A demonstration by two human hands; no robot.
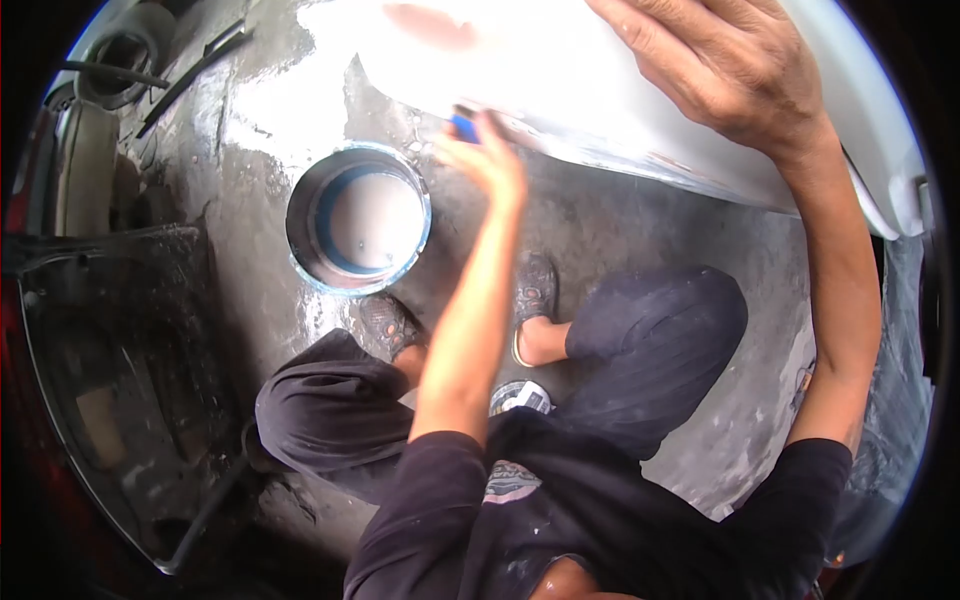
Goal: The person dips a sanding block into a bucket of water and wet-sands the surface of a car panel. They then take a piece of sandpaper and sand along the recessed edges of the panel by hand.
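Note:
My left hand (485,160) is raised in the middle of the head view, by the lower edge of a glossy white curved panel (600,100). Its fingers are closed around a small blue-and-dark block (465,125), blurred by motion. Whether the block touches the panel, I cannot tell. Up at the top right, my right hand (725,70) lies against the panel with its fingers stretched out, some of them cut off by the frame's edge. A blue-rimmed bucket (300,225) holding cloudy whitish liquid (375,220) stands on the floor, left of my left forearm.
Wet concrete shines around the bucket. A black panel (90,330) lies along the left side, below a round tyre-like object (125,60) and a dark strip (195,80). A small round container (520,397) sits between my legs. Clear plastic sheeting (890,390) hangs at right.

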